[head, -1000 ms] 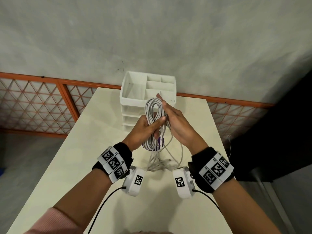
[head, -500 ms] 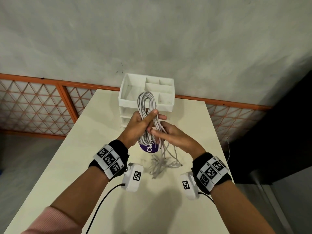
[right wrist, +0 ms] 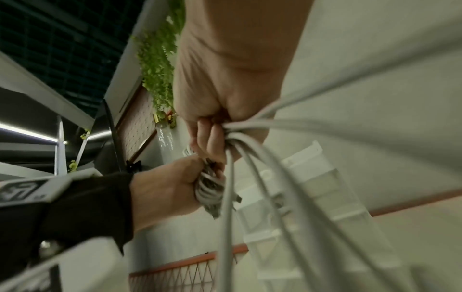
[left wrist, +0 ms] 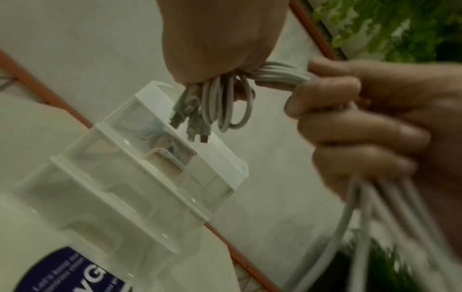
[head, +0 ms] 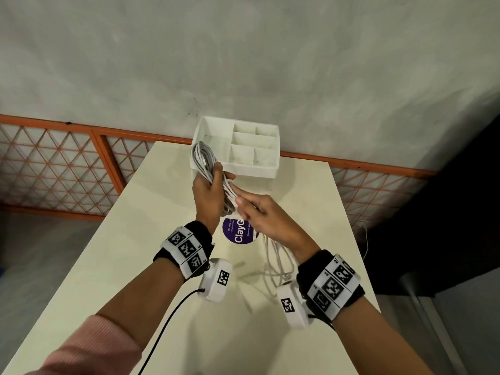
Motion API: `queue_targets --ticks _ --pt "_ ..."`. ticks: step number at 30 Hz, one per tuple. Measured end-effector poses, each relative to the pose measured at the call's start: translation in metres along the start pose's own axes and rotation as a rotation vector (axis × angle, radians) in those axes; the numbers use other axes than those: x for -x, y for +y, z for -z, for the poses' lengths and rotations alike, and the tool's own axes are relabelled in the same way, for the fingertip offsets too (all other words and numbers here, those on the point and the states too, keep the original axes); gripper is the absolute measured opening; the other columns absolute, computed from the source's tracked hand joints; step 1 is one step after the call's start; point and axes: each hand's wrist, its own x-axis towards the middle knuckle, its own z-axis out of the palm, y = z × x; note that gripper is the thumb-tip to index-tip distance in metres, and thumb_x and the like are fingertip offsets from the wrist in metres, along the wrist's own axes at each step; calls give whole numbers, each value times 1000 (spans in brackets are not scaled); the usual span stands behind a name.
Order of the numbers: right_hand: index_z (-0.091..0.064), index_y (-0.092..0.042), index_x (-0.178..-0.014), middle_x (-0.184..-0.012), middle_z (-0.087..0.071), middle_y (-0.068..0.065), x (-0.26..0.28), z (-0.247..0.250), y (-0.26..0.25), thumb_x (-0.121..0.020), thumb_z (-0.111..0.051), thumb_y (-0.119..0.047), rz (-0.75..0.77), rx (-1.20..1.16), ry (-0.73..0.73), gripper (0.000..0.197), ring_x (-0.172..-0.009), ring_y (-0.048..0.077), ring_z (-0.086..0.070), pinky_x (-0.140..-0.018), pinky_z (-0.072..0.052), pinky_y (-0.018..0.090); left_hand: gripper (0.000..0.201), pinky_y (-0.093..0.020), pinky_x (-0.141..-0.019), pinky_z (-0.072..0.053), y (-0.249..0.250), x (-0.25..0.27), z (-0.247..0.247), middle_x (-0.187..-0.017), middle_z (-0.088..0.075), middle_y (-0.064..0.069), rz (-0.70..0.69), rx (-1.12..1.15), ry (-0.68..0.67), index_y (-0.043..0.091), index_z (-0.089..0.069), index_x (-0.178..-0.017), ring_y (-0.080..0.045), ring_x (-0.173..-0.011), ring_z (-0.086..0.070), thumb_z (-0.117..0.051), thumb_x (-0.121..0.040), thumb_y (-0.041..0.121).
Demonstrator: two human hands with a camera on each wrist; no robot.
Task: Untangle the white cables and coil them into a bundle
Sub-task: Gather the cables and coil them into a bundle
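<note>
Above a pale cream desk [head: 151, 239], your left hand [head: 207, 189] grips a coil of white cables [head: 203, 158], fingers curled round the middle of the loops and holding them upright in the air, in front of a white plastic compartment organiser [head: 266, 169] that stands at the desk's far end. Your right hand [head: 266, 221] closes round the loose strands just beside the coil, fingers curled, and the free lengths trail from it down to the desk near a round purple sticker [head: 239, 235]. The left wrist view shows several plug ends [left wrist: 190, 126] and short loops hanging out below your left palm. The coiling step appears to be well under way, with a good part of the cable already gathered and a slack tail left to take in. The next move likely calls for drawing those loose strands up through your right fingers and laying another loop onto the coil, while your left grip stays firm enough that the loops do not slip apart.
</note>
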Motion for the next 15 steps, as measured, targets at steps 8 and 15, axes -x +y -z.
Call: queue_targets --ticks 8,15 --pt "7 -65 -132 -69 -53 0 7 -10 18 -101 -26 -42 -46 274 -270 51 -70 12 -51 -83 -45 26 27 -18 -41 -38 13 -3 0 -47 -50 10 283 321 -79 18 -55 -70 -5 -41 -44 -57 -92 32" --pt "-22 -42 -143 -75 -60 -2 11 5 28 -99 -45 -22 -13 4 -234 53 -57 7 -52 -65 -47 20 31 -19 -40 -36 15 -12 10 -41 -41 11 281 453 31 17 -51 -69 -5 -36 -35 -59 -91 37"
